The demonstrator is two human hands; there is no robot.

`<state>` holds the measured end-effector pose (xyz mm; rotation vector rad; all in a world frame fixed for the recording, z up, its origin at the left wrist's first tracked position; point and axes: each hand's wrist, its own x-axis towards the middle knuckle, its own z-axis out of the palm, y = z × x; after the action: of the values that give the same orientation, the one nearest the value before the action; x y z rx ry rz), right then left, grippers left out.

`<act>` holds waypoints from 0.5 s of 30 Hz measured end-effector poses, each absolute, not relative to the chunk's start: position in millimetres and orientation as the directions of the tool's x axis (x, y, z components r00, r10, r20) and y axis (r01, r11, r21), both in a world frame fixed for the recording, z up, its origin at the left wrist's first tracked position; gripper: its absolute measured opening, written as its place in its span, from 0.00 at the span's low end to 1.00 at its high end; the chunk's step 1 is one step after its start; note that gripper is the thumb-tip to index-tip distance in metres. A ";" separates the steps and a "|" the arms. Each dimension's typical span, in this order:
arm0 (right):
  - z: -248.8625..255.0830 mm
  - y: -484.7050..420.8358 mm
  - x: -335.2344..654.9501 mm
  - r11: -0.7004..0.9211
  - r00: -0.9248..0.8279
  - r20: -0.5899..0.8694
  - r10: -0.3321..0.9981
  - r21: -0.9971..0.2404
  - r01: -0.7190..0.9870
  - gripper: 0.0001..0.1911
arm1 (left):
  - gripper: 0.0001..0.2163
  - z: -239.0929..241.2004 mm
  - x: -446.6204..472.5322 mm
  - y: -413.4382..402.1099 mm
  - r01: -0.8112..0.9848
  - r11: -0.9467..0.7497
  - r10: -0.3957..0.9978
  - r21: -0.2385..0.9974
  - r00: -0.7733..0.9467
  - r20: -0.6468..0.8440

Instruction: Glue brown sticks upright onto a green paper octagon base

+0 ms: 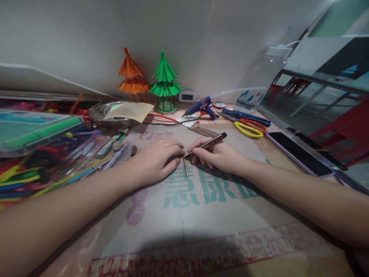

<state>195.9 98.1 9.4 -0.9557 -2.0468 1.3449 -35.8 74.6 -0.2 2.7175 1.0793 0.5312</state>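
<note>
Centre frame | slim dark-brown marker pen (212, 142): was held in curled right hand (215, 154) | thin gold-brown stick (185, 167): was bordered by half-curled left hand (160, 158), hold not discernible

- Left forearm (86, 196) bare, angled inward; left hand (158, 159) palm down, fingers (175, 148) curled.
- Right forearm (296, 194) bare, angled inward; right hand (216, 155) pinched, writing pose.

Stick (186, 169) ctr, phone (300, 154) R
</note>
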 end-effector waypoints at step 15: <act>10.6 97.5 198.0 0.292 -0.702 0.023 0.712 -0.919 0.266 0.12 | 0.12 -1.6 -36.6 74.4 0.632 -0.731 0.682 0.257 0.678 0.273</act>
<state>198.0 97.5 10.6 -0.8746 -2.1360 1.3923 -36.6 74.4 -1.6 2.7462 1.0818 0.5343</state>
